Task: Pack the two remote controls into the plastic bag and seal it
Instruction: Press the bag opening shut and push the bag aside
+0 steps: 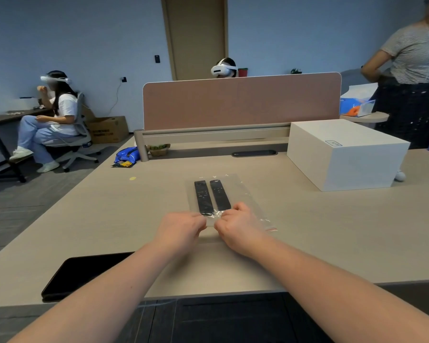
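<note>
Two black remote controls lie side by side inside a clear plastic bag [242, 194] flat on the beige desk [114, 219]: the left remote [203, 196] and the right remote [219, 194]. The bag's mouth faces me, with a thin red strip at its near right corner. My left hand [181, 229] and my right hand [238, 226] sit close together on the near edge of the bag, fingers curled and pinching the plastic just below the remotes' near ends.
A large white box [344, 154] stands to the right. A black tablet [84, 273] lies at the near left edge. A blue snack packet [125, 157] and a pink divider [240, 102] are at the back. Three people are in the room.
</note>
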